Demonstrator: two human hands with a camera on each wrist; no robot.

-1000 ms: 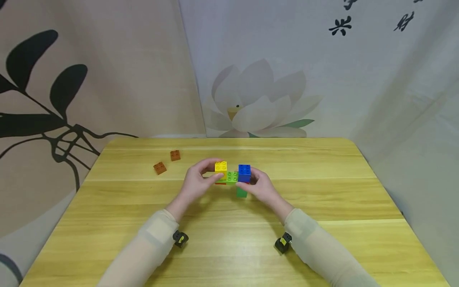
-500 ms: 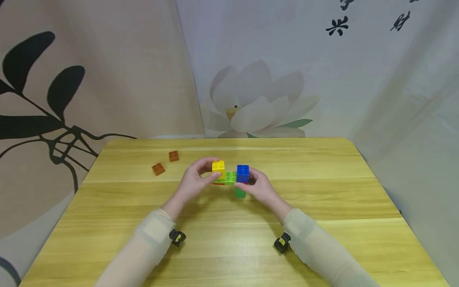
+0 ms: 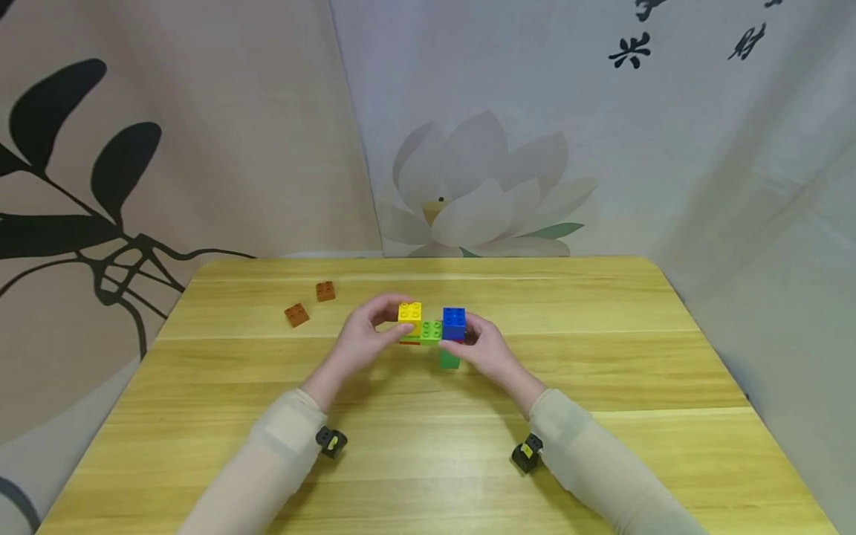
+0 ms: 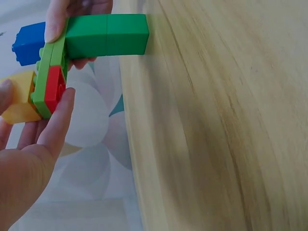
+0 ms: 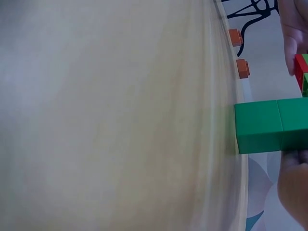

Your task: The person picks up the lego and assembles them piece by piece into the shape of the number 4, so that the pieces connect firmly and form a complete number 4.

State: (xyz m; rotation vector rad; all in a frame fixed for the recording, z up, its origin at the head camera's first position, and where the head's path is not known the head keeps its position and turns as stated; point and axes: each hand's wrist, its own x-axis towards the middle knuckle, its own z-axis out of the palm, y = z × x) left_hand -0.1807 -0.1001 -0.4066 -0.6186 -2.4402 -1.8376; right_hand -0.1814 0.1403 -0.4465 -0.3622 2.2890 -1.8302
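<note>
Both hands hold one assembly of toy building bricks above the table. A light green brick (image 3: 431, 331) forms its crosspiece, with a yellow brick (image 3: 410, 316) on top at the left and a blue brick (image 3: 454, 322) on top at the right. Under the left end sits a thin red brick (image 4: 54, 89); two green bricks (image 4: 108, 34) hang as a column below the right end. My left hand (image 3: 361, 336) grips the yellow end, one finger touching the red brick. The blue end is gripped by my right hand (image 3: 491, 348), its thumb on the near side.
Two orange-brown bricks, one nearer (image 3: 296, 315) and one farther (image 3: 325, 290), lie apart at the back left of the wooden table (image 3: 428, 475). A printed curtain (image 3: 267, 148) hangs behind the far edge. Each sleeve carries a small black wrist camera (image 3: 331, 442).
</note>
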